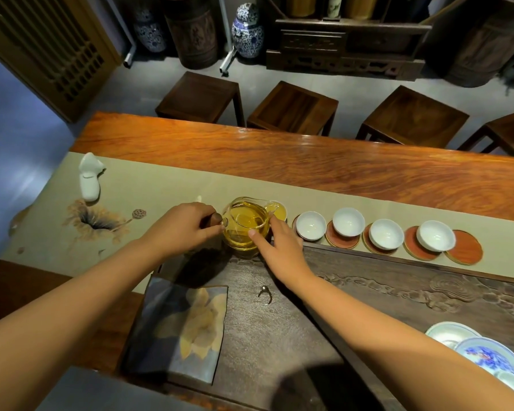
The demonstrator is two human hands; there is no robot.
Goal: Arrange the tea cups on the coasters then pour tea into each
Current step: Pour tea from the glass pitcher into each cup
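Observation:
A glass pitcher full of yellow tea is tilted over the leftmost cup, which holds yellow tea. My left hand is closed around the pitcher's dark wooden handle. My right hand rests its fingers against the pitcher's glass side. To the right stand several empty white cups in a row: one, another, a third and the far-right one. They sit partly off their round red coasters.
A dark carved tea tray lies in front of me with a small metal ring and a folded cloth on it. A white ceramic piece lies at far left. Blue-patterned dishes sit at lower right. Wooden stools stand beyond the table.

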